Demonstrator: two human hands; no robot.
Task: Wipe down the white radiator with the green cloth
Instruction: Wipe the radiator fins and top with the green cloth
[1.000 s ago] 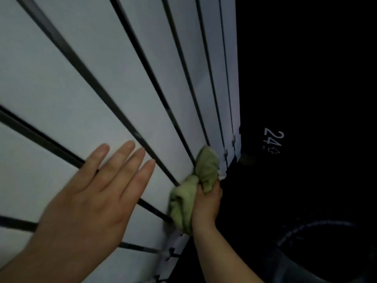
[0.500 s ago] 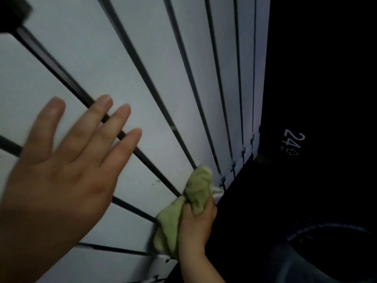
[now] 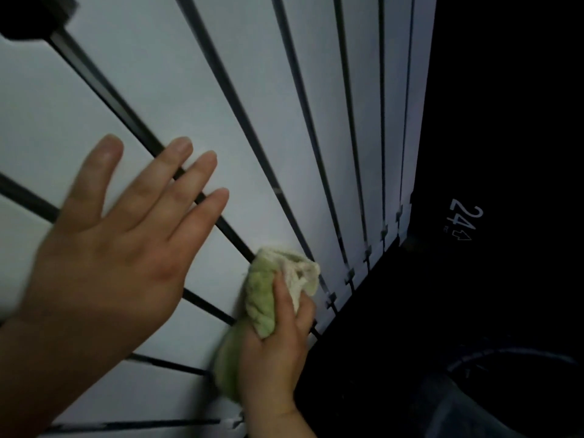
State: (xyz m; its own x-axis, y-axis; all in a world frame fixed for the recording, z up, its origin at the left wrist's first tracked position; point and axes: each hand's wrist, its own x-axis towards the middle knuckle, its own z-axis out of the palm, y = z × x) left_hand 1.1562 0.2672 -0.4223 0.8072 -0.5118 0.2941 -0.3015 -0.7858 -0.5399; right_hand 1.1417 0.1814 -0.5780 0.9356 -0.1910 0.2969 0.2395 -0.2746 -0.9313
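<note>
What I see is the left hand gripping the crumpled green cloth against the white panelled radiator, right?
No. The head view shows the right hand gripping the crumpled green cloth against the white panelled radiator; the left hand is open, holding nothing.

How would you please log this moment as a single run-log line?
phase: wiping | right hand: grips green cloth against radiator | left hand: open, fingers straight, over radiator | left contact: unclear

Your left hand (image 3: 104,254) lies flat on the radiator (image 3: 196,99), frame left; right hand (image 3: 278,352) with cloth (image 3: 259,298) lower centre.
</note>
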